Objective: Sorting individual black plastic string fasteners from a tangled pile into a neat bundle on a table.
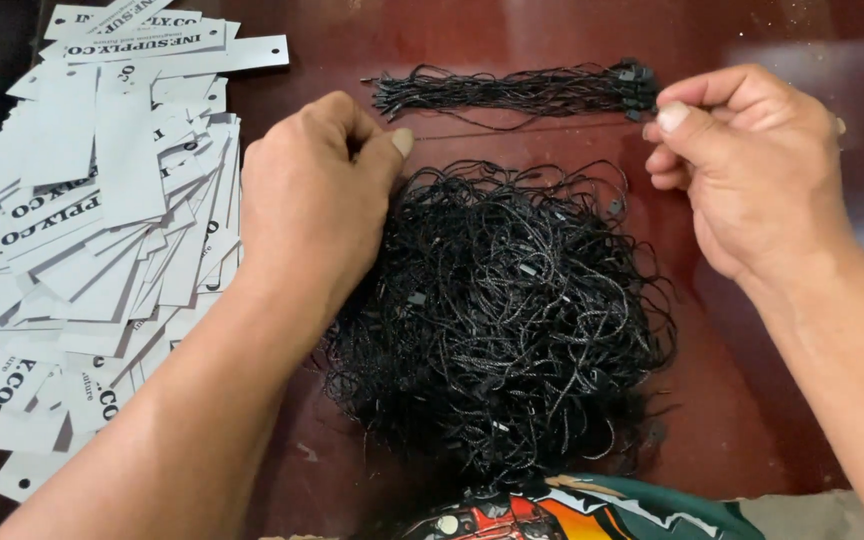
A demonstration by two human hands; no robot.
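Left hand [317, 200] pinched at 10 o'clock of string tangle [502, 320], right hand [747, 170] gripping bundle [512, 92] at 1 o'clock, tags [92, 210] at 9.

We see a dark reddish-brown worktop [752, 420] with a glossy surface filling nearly the whole view. Pale light reflects off it at the far right. At the far left edge, a dark strip lies beyond the worktop.
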